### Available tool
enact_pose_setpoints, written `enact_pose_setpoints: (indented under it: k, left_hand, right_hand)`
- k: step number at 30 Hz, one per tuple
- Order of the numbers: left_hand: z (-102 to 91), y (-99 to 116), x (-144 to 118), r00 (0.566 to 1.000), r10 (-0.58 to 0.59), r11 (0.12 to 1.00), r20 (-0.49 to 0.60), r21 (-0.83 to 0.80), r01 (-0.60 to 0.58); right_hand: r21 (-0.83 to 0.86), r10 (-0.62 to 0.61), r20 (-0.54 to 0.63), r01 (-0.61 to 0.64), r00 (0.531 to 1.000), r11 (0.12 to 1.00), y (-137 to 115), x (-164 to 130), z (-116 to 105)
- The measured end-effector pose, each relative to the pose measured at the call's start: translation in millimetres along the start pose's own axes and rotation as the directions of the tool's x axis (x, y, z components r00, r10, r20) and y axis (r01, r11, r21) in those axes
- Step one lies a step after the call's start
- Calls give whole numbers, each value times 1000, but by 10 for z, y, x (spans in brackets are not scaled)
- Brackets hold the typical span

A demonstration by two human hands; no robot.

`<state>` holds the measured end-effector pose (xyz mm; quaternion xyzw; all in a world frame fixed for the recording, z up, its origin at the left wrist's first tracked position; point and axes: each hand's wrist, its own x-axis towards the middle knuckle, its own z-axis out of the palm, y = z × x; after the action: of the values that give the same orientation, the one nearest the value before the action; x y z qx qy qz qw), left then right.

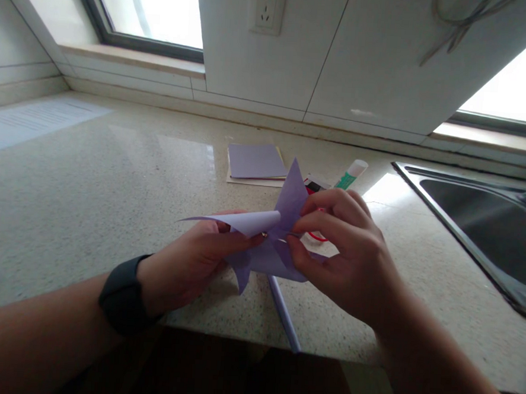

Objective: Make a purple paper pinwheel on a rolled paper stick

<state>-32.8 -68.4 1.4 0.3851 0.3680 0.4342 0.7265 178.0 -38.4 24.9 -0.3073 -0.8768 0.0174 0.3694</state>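
Note:
A light purple paper pinwheel (263, 257) with curled and pointed blades is held above the counter's front part. My left hand (207, 241), wearing a dark wristband (127, 296), grips it from the left, thumb near the middle. A tiny shiny bit shows by that thumb tip. My right hand (344, 243) is closed at the pinwheel's right side. Its thumb and forefinger pinch a thin, small piece near the middle, too small to name, while other fingers touch the upright blade. Below the pinwheel, a purple rolled paper stick (285, 314) reaches the counter edge.
Behind the pinwheel lies a stack of purple and cream paper (256, 161). A glue stick (352, 174) with a green label and red-handled scissors (318, 237) are partly behind my right hand. A steel sink (479, 228) is at right, a printed sheet (40, 121) at left.

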Motion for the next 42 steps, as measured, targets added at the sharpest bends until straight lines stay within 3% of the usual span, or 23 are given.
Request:
enact_pose_setpoints:
  k: [3,16,22,42]
  left_hand:
    - [4,9,-14,1000,14,999,23,34,-14]
    - [41,5,-7,997,-7,1000,-82,7,8]
    - [16,-16,9,1000,-4,999,-24,-39,3]
    - [7,-15,0,1000,-5,1000,-24,1,5]
  right_hand:
    - [-71,31,-22,-33,999,997,-30,-29,8]
    - [-130,82,-45,-88,996,988,-92,-42,49]
    - [-143,78,-45,-84,996,986,-100,-38,42]
    - [-137,90,-67,-98,994,986,-117,-50,66]
